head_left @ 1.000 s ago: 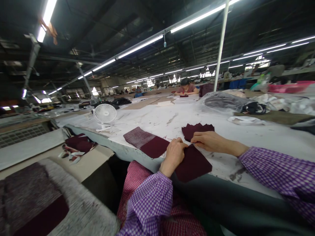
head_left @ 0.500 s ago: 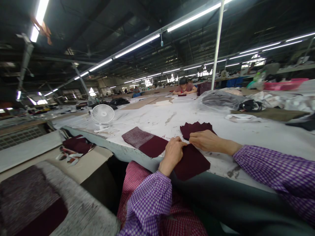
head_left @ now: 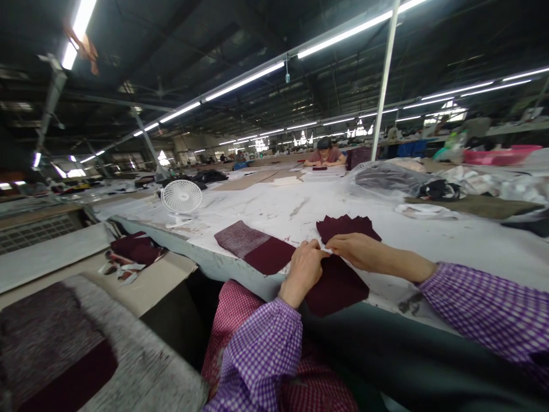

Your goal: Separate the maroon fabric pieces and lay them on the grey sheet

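This is a large cloth-working workshop, like a factory hall: a dark roof (head_left: pixel 240 34) with metal beams, long rows of white fluorescent tubes (head_left: pixel 245 80), and a broad, white-covered counter (head_left: pixel 266 200) bearing flat, maroon cut-cloth pieces (head_left: pixel 337 286). Farther along, a person in a dusty-pink top (head_left: pixel 325 155) leans over the work surface.

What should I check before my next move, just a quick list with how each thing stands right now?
1. Left hand on the dark red cloth: ok, at its upper left edge.
2. Right hand close to the left: ok, fingertips nearly meet.
3. Right hand's grip on the cloth: cannot tell, fingertips partly hidden.
4. Cloth fully on the table: not ok, its near end seems to overhang.
5. Fan away from both hands: ok.
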Tool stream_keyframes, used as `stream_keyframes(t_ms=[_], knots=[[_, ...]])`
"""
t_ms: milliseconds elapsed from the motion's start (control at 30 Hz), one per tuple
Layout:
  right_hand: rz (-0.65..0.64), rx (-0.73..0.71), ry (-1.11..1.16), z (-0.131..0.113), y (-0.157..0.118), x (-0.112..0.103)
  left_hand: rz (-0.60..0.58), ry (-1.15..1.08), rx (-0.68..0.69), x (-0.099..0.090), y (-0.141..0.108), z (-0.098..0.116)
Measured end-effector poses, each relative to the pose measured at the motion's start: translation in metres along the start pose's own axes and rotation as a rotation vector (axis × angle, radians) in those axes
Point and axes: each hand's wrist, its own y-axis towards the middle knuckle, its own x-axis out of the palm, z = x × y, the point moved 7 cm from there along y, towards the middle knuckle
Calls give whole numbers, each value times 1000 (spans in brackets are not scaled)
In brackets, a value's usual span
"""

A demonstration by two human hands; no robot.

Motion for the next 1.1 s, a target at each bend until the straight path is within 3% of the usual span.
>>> stream_keyframes(t_ms=[200, 400, 733, 1100], knots=[[-52, -7, 63, -5, -4, 8, -8, -13, -2, -13, -10, -16], [-72, -32, 109, 1, -4, 10, 85, -52, -44, -26, -31, -41], [-108, -47, 105, 1, -3, 12, 94, -139, -63, -28, -27, -40], [-201, -70, -37, -1, 2, 15, 114, 36, 4, -29, -34, -33]])
